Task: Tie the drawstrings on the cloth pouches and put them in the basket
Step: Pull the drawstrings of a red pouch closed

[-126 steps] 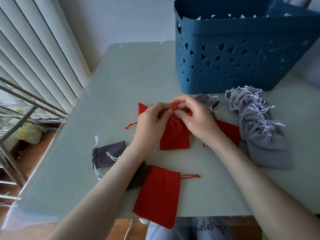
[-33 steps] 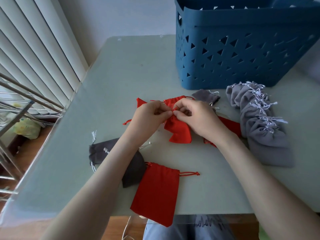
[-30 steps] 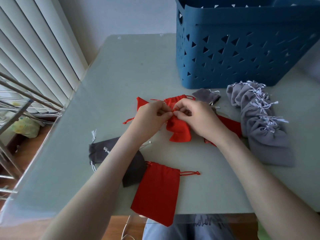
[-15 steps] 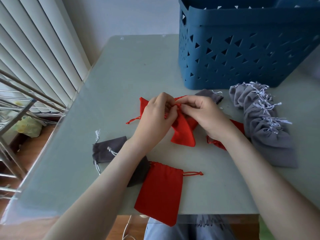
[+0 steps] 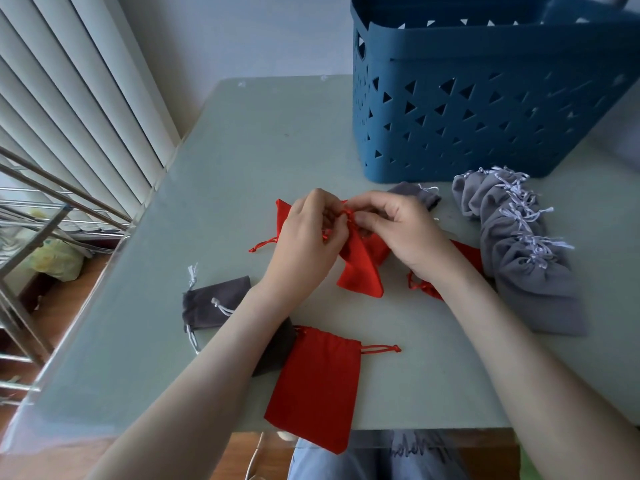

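Head view: both hands meet over the middle of the table [image 5: 242, 161].
Left hand [image 5: 308, 244]: fingers curled, pinching the red drawstring [image 5: 348, 213].
Right hand [image 5: 405, 230]: fingertips pinch the same drawstring from the other side.
Held red pouch [image 5: 362, 271]: neck gathered between the hands, body below them.
Basket [image 5: 485, 109]: blue, upright, far right of the table.
Grey tied pouches [image 5: 530, 271]: row before the basket.
Flat red pouch [image 5: 318, 382]: at the near edge.
Dark grey pouch [image 5: 214, 303]: beside the left forearm.
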The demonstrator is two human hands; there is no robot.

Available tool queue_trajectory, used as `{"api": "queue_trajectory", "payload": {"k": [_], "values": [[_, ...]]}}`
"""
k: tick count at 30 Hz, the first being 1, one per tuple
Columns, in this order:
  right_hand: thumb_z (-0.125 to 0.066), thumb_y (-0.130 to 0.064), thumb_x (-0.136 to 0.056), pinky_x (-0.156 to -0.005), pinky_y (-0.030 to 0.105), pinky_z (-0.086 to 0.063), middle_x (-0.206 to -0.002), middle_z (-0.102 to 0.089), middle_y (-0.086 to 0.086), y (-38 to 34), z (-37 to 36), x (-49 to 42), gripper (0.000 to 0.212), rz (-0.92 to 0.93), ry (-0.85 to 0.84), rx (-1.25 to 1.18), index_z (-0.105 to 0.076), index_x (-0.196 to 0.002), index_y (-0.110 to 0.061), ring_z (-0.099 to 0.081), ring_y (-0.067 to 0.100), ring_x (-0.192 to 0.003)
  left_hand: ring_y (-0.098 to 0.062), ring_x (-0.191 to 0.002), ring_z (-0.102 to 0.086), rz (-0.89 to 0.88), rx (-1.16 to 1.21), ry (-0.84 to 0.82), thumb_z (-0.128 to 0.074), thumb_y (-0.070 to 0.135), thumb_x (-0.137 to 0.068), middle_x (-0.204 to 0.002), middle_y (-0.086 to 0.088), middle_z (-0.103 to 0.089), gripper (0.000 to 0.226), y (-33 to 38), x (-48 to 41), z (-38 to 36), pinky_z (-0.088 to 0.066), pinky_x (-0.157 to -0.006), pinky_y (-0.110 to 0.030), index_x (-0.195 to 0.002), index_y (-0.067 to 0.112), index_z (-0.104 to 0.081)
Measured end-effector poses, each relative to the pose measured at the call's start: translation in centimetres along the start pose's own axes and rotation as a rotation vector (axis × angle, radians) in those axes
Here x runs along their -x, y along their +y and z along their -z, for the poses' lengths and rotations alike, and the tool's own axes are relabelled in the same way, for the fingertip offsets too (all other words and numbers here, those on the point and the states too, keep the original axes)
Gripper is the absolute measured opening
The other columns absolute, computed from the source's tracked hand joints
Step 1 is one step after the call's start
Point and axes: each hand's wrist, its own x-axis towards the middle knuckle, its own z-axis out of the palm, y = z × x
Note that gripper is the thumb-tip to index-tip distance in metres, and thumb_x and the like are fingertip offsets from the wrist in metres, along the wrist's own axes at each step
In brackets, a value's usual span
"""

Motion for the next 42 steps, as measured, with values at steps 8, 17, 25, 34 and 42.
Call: {"api": "queue_trajectory", "payload": {"k": [8, 17, 25, 34, 42], "values": [[-0.053, 0.002, -0.092, -0.071, 0.01, -0.046, -0.083, -0.066, -0.007, 0.2, -0.1, 0.0, 0.03, -0.015, -0.017, 0.048, -0.065, -0.093, -0.025, -0.058, -0.006, -0.07, -0.01, -0.079, -0.041, -0.117, -0.09, 0.001, -0.047, 0.014, -0.082, -0.082, 0.004, -0.048, 0.013, -0.7, 0.2, -0.4, -0.031, -0.074, -0.009, -0.084, 0.003, -0.053], [-0.055, -0.005, -0.094, -0.067, 0.007, -0.04, -0.074, -0.063, -0.01, 0.6, -0.3, 0.0, 0.013, 0.021, 0.078, 0.175, -0.063, -0.089, -0.015, -0.056, -0.007, -0.066, -0.008, -0.075, -0.048, -0.093, -0.086, 0.093, -0.063, 0.007, -0.082, -0.075, 0.002, -0.062, 0.006, -0.7, -0.1, -0.2, -0.035, -0.07, -0.008, -0.081, 0.002, -0.066], [-0.053, -0.01, -0.095, -0.071, 0.011, -0.041, -0.08, -0.063, -0.008, 0.5, -0.4, 0.0, 0.01, 0.046, 0.066, 0.303, -0.062, -0.095, -0.014, -0.056, -0.003, -0.072, -0.015, -0.075, -0.053, -0.094, -0.109, 0.073, -0.06, 0.008, -0.084, -0.078, -0.004, -0.064, 0.007, -0.8, -0.1, -0.3, -0.038, -0.068, -0.015, -0.085, 0.001, -0.063], [-0.055, -0.003, -0.089, -0.058, 0.008, -0.035, -0.07, -0.053, -0.008, 1.5, 0.1, -0.3, 0.005, 0.129, 0.168, 0.519, -0.057, -0.085, -0.005, -0.05, -0.001, -0.061, -0.027, -0.065, -0.055, -0.155, -0.267, 0.11, -0.05, 0.017, -0.089, -0.065, -0.005, -0.062, 0.024, -1.6, -0.4, -0.2, -0.038, -0.063, -0.025, -0.073, 0.003, -0.061], [-0.056, -0.004, -0.088, -0.056, 0.012, -0.036, -0.067, -0.054, -0.005, 1.5, 0.0, -0.4, 0.011, 0.077, 0.217, 0.488, -0.053, -0.08, -0.011, -0.05, -0.004, -0.058, -0.023, -0.065, -0.05, -0.224, -0.33, 0.145, -0.052, 0.014, -0.09, -0.064, -0.006, -0.059, 0.022, -1.5, -0.3, -0.1, -0.038, -0.063, -0.027, -0.072, 0.003, -0.058]]}}
